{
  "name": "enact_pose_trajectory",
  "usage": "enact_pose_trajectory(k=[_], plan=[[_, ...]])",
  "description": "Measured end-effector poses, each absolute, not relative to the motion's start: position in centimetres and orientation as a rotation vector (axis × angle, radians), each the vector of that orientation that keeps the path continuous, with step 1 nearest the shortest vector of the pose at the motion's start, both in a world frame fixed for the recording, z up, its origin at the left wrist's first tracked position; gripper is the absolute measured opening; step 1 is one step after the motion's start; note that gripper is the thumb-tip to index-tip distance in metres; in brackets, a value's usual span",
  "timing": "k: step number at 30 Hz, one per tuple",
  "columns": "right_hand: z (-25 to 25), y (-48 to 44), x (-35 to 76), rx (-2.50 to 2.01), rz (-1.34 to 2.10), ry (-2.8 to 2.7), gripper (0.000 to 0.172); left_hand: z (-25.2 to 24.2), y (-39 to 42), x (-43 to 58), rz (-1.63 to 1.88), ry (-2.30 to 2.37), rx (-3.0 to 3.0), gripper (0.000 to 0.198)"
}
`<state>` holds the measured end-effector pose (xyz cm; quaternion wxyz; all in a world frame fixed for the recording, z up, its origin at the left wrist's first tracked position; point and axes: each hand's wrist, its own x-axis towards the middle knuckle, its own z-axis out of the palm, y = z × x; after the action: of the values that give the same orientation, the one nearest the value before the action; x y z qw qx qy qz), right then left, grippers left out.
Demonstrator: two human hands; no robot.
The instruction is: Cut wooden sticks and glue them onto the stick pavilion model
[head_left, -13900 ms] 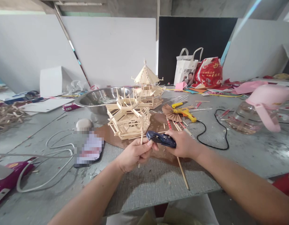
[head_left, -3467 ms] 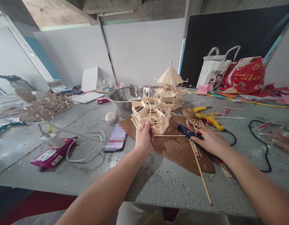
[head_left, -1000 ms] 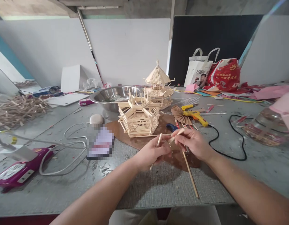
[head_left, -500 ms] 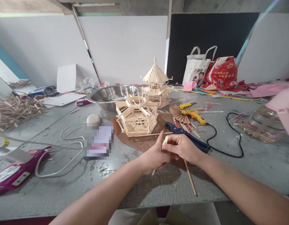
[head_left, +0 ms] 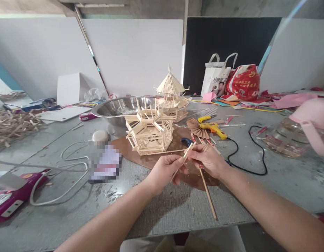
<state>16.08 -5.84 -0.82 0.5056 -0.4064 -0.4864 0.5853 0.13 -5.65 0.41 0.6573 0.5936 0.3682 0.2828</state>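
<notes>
My left hand (head_left: 164, 169) and my right hand (head_left: 208, 160) meet over the front of the grey table (head_left: 177, 206), both pinched on short thin wooden sticks (head_left: 187, 152) held side by side. Just behind them a hexagonal stick-built base (head_left: 148, 131) stands on a brown sheet (head_left: 156, 159). A finished stick pagoda (head_left: 171, 94) stands farther back. Blue-handled cutters (head_left: 187, 141) lie behind my right hand, partly hidden by it. A long stick (head_left: 208, 196) lies below my right wrist.
A steel bowl (head_left: 117, 108) sits behind the base. A yellow glue gun (head_left: 213, 127) with a black cable (head_left: 246, 154) lies to the right, beside a folded paper fan (head_left: 197, 126). A phone (head_left: 104, 162), white cable and magenta device (head_left: 9, 196) lie left. Stick scraps (head_left: 9, 122) pile far left.
Earlier my right hand held the blue cutters, then set them down on the table. Both hands now hold the short sticks together, slightly farther apart than half a second ago.
</notes>
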Motion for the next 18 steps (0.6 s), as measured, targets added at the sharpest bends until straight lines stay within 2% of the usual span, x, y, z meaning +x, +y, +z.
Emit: enact_pose_trajectory(k=[13, 18], plan=[[-0.88, -6.04, 15.88, -1.035, 1.392, -1.29, 0.021, 0.05, -5.72, 0.26, 0.593, 0.855, 1.398, 0.032], [-0.74, -6.4, 15.89, -1.03, 1.353, -1.464, 0.023, 0.23, -5.58, 0.1, 0.557, 0.79, 1.609, 0.023]])
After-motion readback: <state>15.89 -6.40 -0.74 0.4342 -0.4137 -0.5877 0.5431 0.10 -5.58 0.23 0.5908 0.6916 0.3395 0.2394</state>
